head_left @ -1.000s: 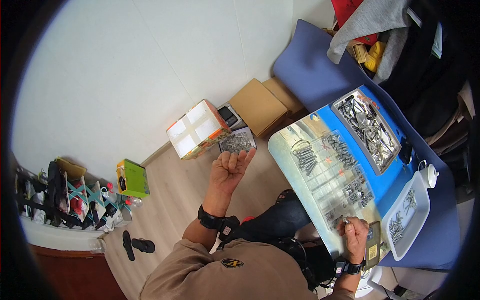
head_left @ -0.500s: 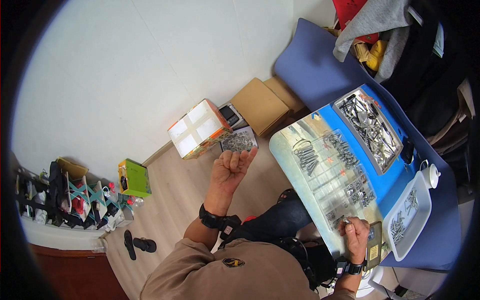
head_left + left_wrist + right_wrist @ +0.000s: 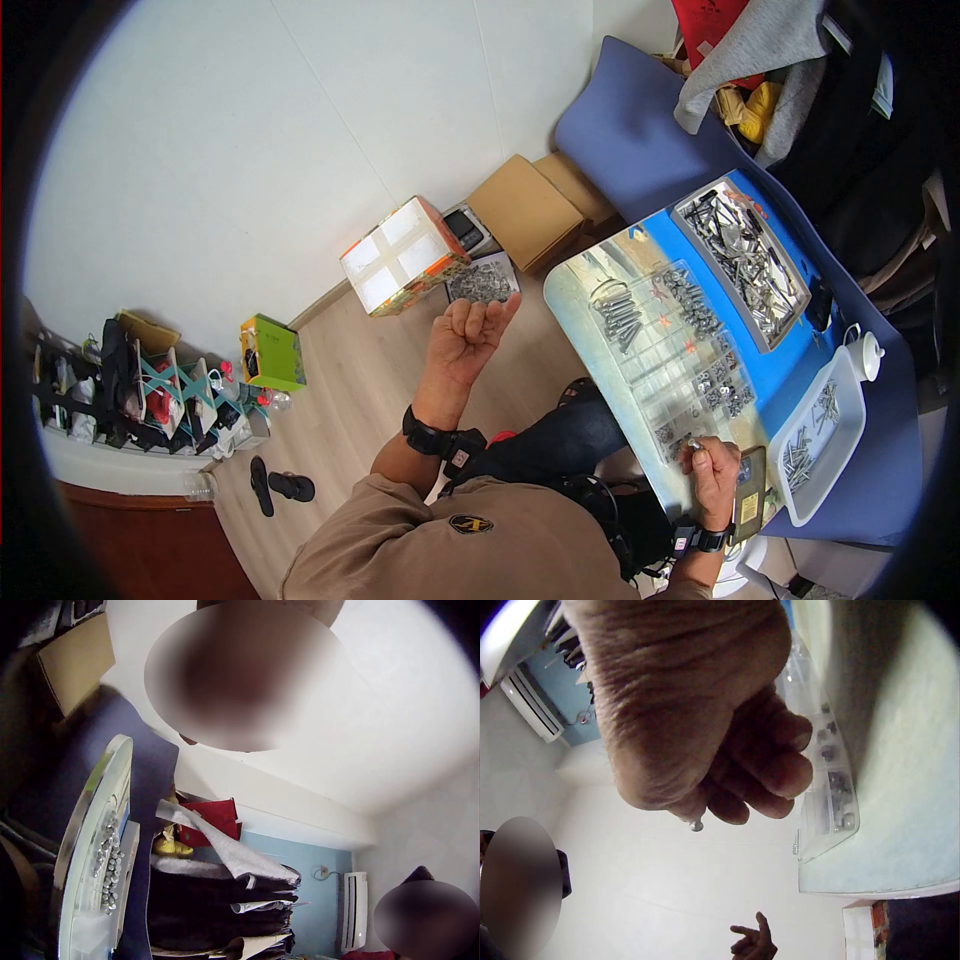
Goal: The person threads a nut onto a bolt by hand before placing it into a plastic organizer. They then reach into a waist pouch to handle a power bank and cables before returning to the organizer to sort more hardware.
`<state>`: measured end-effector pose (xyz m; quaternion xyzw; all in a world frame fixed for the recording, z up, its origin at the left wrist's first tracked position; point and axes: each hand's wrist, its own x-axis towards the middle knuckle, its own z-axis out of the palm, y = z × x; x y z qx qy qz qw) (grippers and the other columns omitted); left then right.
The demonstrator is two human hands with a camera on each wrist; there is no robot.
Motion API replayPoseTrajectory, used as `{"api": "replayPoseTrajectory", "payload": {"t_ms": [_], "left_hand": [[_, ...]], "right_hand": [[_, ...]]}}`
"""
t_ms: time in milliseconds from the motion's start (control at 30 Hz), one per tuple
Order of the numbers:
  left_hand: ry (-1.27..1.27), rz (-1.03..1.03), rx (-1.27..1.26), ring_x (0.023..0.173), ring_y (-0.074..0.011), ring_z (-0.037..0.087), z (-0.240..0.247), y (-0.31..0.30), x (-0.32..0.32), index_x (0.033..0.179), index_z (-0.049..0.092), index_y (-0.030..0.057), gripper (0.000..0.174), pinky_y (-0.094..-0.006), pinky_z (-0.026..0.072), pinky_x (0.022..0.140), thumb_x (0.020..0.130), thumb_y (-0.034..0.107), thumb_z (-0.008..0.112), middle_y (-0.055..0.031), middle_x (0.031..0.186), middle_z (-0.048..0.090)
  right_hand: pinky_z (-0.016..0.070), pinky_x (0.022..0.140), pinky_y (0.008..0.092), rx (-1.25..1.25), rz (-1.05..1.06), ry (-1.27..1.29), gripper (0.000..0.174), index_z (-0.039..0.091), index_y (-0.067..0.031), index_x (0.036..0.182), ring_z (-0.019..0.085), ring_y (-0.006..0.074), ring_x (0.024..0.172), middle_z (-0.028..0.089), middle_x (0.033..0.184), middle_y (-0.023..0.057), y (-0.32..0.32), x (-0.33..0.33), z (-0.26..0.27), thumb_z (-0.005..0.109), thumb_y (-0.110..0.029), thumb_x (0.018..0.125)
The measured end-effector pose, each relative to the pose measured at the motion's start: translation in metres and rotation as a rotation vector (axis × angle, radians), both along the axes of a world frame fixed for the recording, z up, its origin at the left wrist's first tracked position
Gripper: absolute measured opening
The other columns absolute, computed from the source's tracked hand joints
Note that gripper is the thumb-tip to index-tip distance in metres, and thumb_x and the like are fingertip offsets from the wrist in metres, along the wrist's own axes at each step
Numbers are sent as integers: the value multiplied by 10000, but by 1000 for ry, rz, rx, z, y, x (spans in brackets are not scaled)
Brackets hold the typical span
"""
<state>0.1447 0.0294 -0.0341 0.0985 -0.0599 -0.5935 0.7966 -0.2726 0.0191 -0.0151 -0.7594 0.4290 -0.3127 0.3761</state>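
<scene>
My left hand [image 3: 463, 335] is raised over the floor, left of the table. Several of its fingers are folded and one sticks out; it holds nothing. Low over the table's near end, my right hand [image 3: 713, 478] pinches a small silver metal piece [image 3: 697, 825], whose rounded end shows past the fingertips; the rest is hidden. Right by that hand lies a clear compartment box [image 3: 640, 385] with small metal fasteners in some compartments. A bundle of long bolts [image 3: 622, 320] lies at its far left. A small dark-framed case [image 3: 748, 495] sits right of my right hand.
A grey tray [image 3: 722, 280] heaped with mixed hardware stands at the table's far side. To the right is a white tray [image 3: 822, 440] with screws, beside a white lidded pot [image 3: 866, 354]. Cartons [image 3: 520, 215] and a taped box [image 3: 400, 255] stand by the wall.
The head view has shifted slightly, so the table and boxes sit a little farther right. Both hands keep their pose, the right still pinching the small metal piece.
</scene>
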Motion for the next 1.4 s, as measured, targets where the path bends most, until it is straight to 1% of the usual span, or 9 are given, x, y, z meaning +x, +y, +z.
{"api": "replayPoseTrajectory", "payload": {"t_ms": [233,400,533,633,700,733,800,1300,1400], "left_hand": [[-21,-13,-46,982,-336,703,-8,0,3,495,362,113,373,-548,329,1188,801,-77,462,-29,487,388],[-66,76,231,1183,-399,580,-8,-3,4,496,387,78,328,-624,309,1159,766,-84,481,-82,537,448],[-149,76,250,1114,-341,665,-13,-3,3,469,419,101,338,-615,304,1170,771,-22,506,-53,550,513],[-145,-9,71,1200,-364,619,-14,-2,5,470,412,93,364,-615,299,1174,799,-42,488,-109,739,668],[-44,72,195,1318,-431,503,-3,-1,-2,491,464,63,304,-588,307,1179,744,-106,470,-267,1160,674],[-44,72,194,1318,-431,503,-3,-1,-1,491,464,63,304,-588,307,1179,744,-106,470,-267,1160,674],[-107,43,173,1387,-433,433,-4,-1,0,494,490,57,306,-560,304,1191,741,-122,478,-289,1431,508],[-117,33,104,1398,-460,397,-4,1,1,522,532,41,314,-577,338,1174,789,-120,497,-297,1458,470],[-96,30,105,1396,-462,398,-5,1,3,523,533,38,311,-581,348,1168,783,-127,494,-299,1463,461]], "right_hand": [[466,584,331,2,3,12,382,681,-36,877,618,191,555,665,673,64,0,0,1,550,-373,1004],[469,592,335,-12,23,9,397,678,-35,874,626,193,563,671,683,68,-1,-1,2,541,-385,1002],[469,589,336,9,6,4,397,681,-34,878,628,192,566,671,680,67,1,2,3,539,-383,1005],[467,583,334,-10,-7,0,396,683,-33,880,627,191,562,672,679,67,1,0,-1,538,-379,1008],[466,581,335,7,-16,15,392,684,-37,876,626,191,560,670,676,64,1,-1,-3,539,-376,1009],[466,581,335,6,-17,15,392,684,-37,876,626,191,560,670,676,64,1,-1,-2,539,-376,1009],[466,582,336,12,-1,0,395,684,-39,870,627,192,560,669,673,63,1,0,0,540,-380,1008],[467,523,302,16,33,-43,429,665,-13,946,596,165,531,666,693,91,-1,-3,-9,570,-429,997],[472,569,328,12,21,-12,399,669,-42,873,634,180,549,678,688,61,0,1,-3,538,-394,1010]]}}
